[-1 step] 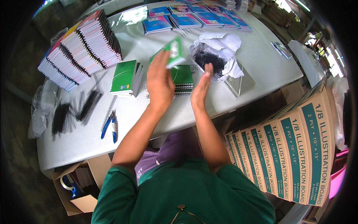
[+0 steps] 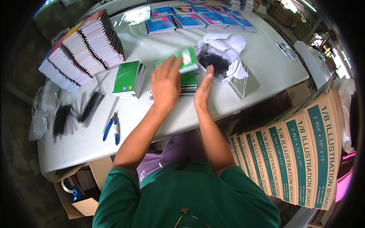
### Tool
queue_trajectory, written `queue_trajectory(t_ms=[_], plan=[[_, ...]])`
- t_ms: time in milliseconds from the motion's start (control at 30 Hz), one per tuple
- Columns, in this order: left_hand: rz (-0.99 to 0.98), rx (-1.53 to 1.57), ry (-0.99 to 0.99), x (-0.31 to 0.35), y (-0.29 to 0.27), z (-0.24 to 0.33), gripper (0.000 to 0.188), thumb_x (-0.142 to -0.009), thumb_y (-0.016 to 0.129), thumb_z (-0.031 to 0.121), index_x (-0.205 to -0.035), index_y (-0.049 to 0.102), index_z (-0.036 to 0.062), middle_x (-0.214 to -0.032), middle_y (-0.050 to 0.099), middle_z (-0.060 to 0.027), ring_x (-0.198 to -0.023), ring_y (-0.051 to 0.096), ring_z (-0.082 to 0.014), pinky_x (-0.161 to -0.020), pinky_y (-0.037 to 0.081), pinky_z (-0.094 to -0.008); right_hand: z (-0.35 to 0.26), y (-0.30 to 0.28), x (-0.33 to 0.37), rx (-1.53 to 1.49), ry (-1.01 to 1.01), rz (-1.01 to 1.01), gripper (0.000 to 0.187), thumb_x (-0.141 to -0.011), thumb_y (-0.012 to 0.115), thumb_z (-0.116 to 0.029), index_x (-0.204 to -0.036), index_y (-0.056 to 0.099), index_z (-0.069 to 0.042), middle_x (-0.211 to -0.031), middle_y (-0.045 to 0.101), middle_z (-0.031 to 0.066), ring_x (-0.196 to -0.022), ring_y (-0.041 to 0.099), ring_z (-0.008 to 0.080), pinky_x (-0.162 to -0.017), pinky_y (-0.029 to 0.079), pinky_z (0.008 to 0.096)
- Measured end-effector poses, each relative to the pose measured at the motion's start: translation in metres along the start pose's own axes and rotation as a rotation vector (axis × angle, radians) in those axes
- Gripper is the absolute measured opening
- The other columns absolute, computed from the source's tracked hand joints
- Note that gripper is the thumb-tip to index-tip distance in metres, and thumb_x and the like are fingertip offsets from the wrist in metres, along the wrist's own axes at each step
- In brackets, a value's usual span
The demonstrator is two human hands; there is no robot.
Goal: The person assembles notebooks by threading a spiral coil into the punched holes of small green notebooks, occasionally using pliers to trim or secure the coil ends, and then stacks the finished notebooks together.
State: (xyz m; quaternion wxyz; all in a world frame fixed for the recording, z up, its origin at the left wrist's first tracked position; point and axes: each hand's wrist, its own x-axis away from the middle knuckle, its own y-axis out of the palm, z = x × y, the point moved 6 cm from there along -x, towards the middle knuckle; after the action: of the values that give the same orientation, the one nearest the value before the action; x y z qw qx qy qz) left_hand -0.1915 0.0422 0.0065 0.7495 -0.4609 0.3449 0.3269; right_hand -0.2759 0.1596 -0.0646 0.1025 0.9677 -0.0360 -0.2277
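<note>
My left hand [image 2: 166, 84] lies over a green spiral notebook [image 2: 189, 62], its fingers on the cover near the coil and slightly blurred. The notebook is held tilted above a stack of green spiral notebooks [image 2: 188, 90]. My right hand [image 2: 204, 87] stands at the right side of that stack, fingers stretched out, holding nothing. Just beyond its fingertips, black coil pieces [image 2: 215, 62] lie in a crumpled white wrapping [image 2: 237, 43]. Left of my left hand is another small pile of green notebooks [image 2: 126, 78].
Tall stacks of spiral-bound books [image 2: 85, 49] stand at the far left. Loose black coils [image 2: 89, 108] and blue-handled pliers [image 2: 110, 127] lie on the white table [image 2: 72, 152]. Blue-pink notebooks [image 2: 190, 21] line the back. Brown cartons [image 2: 296, 144] stand at the right.
The notebook under my left hand has swung rightward and down, from steeply tipped to flatter. My right hand has barely moved.
</note>
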Motion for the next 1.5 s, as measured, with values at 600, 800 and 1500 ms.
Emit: queue_trajectory(t_ms=[600,800,1500], plan=[[-0.352,-0.467,-0.200,0.041,-0.102,-0.095,0.035,-0.081,0.060,0.017,-0.115,0.057,0.0098,-0.122,0.054,-0.0115,-0.112,0.052,-0.0251,-0.095,0.035,-0.0409,-0.033,-0.002,0.045,-0.030,-0.260,-0.024,0.023,-0.090,0.048,-0.007,-0.111,0.049,0.003,-0.109,0.054,0.0141,-0.092,0.052,0.0201,-0.084,0.041,0.0311],[-0.379,-0.488,-0.020,0.035,-0.120,-0.097,0.034,-0.078,0.065,0.027,-0.110,0.063,0.0150,-0.104,0.065,-0.0065,-0.094,0.061,-0.0198,-0.085,0.040,-0.0326,-0.036,0.050,0.104,-0.474,0.351,-0.547,0.021,-0.093,0.047,-0.013,-0.105,0.055,0.003,-0.080,0.064,0.0106,-0.077,0.061,0.0148,-0.074,0.048,0.0286],[-0.717,-0.151,-0.326,-0.014,-0.103,-0.148,0.035,-0.069,0.072,0.020,-0.101,0.067,0.0077,-0.091,0.067,-0.0134,-0.078,0.064,-0.0266,-0.072,0.048,-0.0319,-0.003,0.064,0.140,-0.359,0.530,-0.860,0.022,-0.090,0.050,-0.011,-0.107,0.055,0.002,-0.090,0.064,0.0110,-0.087,0.061,0.0158,-0.082,0.048,0.0293]])
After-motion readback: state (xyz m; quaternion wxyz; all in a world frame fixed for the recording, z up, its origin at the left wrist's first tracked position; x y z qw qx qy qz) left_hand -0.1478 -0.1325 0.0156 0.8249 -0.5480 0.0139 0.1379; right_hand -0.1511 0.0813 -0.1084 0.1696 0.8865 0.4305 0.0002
